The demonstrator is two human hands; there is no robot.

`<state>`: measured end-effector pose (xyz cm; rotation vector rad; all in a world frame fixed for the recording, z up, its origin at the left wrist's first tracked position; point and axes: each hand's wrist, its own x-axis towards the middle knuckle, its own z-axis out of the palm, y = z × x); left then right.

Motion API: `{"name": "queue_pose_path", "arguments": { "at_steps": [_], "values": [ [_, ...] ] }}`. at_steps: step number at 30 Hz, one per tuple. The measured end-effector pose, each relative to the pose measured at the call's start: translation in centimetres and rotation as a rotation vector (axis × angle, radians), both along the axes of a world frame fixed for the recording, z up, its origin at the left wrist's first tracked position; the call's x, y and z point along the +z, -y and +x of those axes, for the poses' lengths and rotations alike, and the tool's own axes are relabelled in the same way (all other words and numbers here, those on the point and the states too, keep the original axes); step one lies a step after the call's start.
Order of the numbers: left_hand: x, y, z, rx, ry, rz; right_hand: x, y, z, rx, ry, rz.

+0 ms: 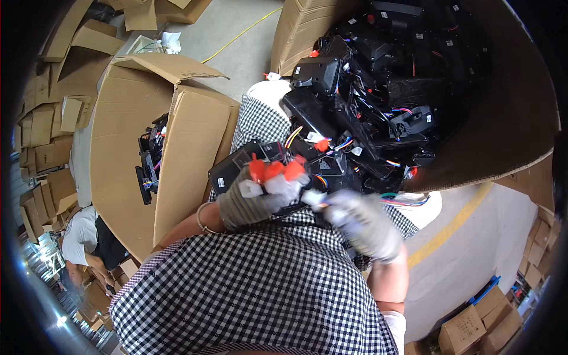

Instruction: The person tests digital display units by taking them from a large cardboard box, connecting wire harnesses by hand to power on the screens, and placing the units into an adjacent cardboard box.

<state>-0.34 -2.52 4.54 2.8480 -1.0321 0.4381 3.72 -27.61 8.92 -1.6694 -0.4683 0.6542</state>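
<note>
"As you look down, what takes up the most room?"

"Ahead and to my right, a huge cardboard box, its rim bent round by the lens. Black plastic units fill it, lying at all angles, with coloured wires trailing among them."

"And the next container?"

"To my left, a smaller cardboard box with an open flap. Some dark parts lie inside, though I see only a few past its edge."

"What's closest to you?"

"My checkered apron, and just beyond it a flat black panel. Its long axis seems to run across me, rising slightly toward the right, but my glove hides part of it."

"How are your hands?"

"Both gloved. My left hand is curled round several red-tipped white pieces, over the panel; their red ends point away from me. My right hand is a blur, just beside it."

"Anything smaller?"

"A white plug at the fingertips of my right hand. It slants, its pale end pointing left toward my other glove. Whether I'm pinching it or merely touching it, I can't tell."
</note>
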Motion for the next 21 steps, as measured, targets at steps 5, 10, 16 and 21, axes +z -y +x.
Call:
{"name": "queue_pose_path", "arguments": {
  "at_steps": [5, 10, 16, 21],
  "values": [
    [0.4, -3.3, -0.7, 0.091, -0.006, 0.231, -0.9, 0.2, 8.0, -0.625, 0.331, -0.263],
    [-1.1, -1.5, -2.3, -0.016, -0.373, -0.319, -11.3, -2.1, 14.4, -0.181, 0.241, -0.730],
    [-0.7, -1.9, -0.5, 0.198, -0.713, -0.785, -9.1, 1.2, 9.9, -0.490, 0.158, -0.232],
    [2.4, 2.9, 4.1, 0.257, -1.318, -1.577, -3.9, 3.3, 2.4, -0.564, 0.106, 0.010]
  ]
}}
